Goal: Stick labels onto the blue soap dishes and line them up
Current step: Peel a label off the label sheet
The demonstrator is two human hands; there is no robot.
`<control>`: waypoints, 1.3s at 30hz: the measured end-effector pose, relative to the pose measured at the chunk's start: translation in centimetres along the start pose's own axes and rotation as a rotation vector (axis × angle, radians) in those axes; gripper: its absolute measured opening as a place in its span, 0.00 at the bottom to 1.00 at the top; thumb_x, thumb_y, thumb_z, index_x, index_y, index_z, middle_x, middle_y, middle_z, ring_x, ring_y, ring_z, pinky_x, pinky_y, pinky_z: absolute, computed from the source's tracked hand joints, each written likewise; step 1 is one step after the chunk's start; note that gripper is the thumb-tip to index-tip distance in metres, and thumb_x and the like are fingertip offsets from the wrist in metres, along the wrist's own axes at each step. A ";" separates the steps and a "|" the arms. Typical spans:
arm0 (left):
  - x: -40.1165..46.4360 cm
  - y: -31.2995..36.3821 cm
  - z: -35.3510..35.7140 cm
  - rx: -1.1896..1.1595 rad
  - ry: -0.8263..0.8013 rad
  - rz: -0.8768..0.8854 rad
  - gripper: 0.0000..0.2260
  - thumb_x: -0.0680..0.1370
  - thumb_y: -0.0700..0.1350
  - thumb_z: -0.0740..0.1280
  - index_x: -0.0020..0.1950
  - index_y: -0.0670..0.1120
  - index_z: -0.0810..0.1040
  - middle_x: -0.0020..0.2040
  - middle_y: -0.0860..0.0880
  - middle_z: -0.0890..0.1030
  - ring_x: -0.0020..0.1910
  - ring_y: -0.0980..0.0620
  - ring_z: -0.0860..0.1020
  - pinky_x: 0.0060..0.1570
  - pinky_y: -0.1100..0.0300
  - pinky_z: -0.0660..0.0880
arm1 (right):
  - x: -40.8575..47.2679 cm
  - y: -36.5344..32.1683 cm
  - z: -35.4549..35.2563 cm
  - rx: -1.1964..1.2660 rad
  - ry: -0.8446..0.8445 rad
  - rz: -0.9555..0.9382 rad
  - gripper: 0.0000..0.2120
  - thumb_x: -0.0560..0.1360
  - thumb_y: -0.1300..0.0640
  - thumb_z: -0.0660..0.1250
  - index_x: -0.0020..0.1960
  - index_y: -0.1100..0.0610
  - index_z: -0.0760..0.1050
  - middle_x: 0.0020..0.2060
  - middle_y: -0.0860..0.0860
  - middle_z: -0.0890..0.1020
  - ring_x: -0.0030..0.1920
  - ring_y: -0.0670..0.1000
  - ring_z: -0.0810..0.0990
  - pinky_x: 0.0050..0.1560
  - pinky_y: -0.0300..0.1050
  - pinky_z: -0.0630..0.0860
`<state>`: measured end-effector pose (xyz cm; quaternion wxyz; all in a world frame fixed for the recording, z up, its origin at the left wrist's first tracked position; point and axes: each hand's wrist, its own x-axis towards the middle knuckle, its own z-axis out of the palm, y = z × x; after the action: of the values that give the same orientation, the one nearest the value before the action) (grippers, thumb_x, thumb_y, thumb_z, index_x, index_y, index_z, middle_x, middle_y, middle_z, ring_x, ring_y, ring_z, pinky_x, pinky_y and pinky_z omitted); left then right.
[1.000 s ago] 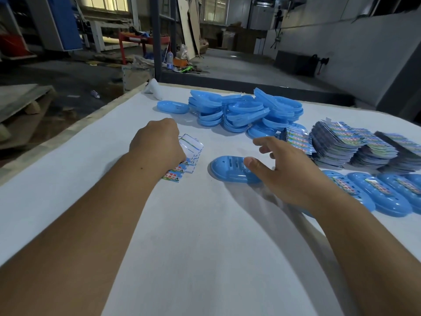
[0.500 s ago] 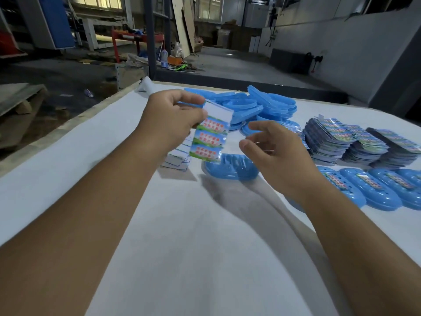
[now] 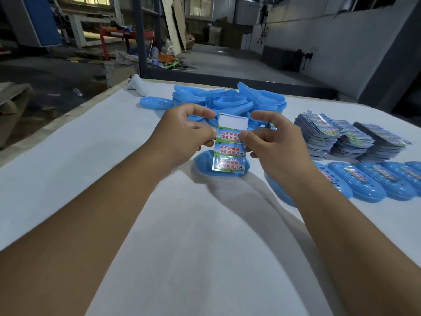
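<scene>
A label sheet (image 3: 230, 145) with three green labels in red print and a blank white top strip hangs upright above the table. My left hand (image 3: 182, 135) pinches its left edge. My right hand (image 3: 273, 142) pinches its right edge at the top label. Below the sheet an unlabelled blue soap dish (image 3: 205, 166) lies on the white table (image 3: 193, 224), mostly hidden by the sheet. Labelled blue dishes (image 3: 369, 181) lie in a row at the right.
A heap of bare blue soap dishes (image 3: 227, 101) sits at the table's far side, one single dish (image 3: 156, 103) to its left. Stacks of label sheets (image 3: 348, 136) stand at the right. A white object (image 3: 136, 84) lies at the far left corner.
My left hand lifted a label sheet from the table and brought it to the middle. My right hand left the blue dish and took the sheet's right edge.
</scene>
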<state>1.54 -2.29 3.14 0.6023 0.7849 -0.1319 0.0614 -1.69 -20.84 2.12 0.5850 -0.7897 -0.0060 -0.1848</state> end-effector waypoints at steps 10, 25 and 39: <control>-0.2 -0.1 0.3 0.018 -0.066 0.120 0.11 0.75 0.40 0.75 0.51 0.53 0.76 0.36 0.55 0.86 0.35 0.63 0.82 0.34 0.73 0.73 | 0.1 0.5 0.2 -0.277 0.072 -0.116 0.06 0.75 0.51 0.76 0.42 0.51 0.82 0.33 0.46 0.83 0.30 0.40 0.75 0.38 0.42 0.76; -0.6 0.0 0.9 0.058 -0.020 0.140 0.11 0.75 0.42 0.75 0.48 0.54 0.76 0.36 0.57 0.85 0.39 0.61 0.83 0.42 0.67 0.76 | -0.8 -0.2 0.7 -0.142 -0.009 -0.083 0.09 0.75 0.55 0.71 0.36 0.53 0.85 0.31 0.51 0.85 0.30 0.44 0.76 0.35 0.49 0.78; 0.0 0.0 0.6 0.151 0.163 -0.036 0.08 0.75 0.42 0.72 0.45 0.53 0.75 0.42 0.50 0.84 0.41 0.55 0.81 0.40 0.61 0.76 | -0.6 -0.5 0.4 -0.116 0.047 0.027 0.09 0.74 0.55 0.70 0.36 0.51 0.85 0.36 0.59 0.84 0.34 0.51 0.72 0.36 0.49 0.71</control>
<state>1.46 -2.90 2.98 0.5512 0.8227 -0.0634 0.1241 -2.29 -20.20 2.34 0.5409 -0.8176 0.0292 -0.1952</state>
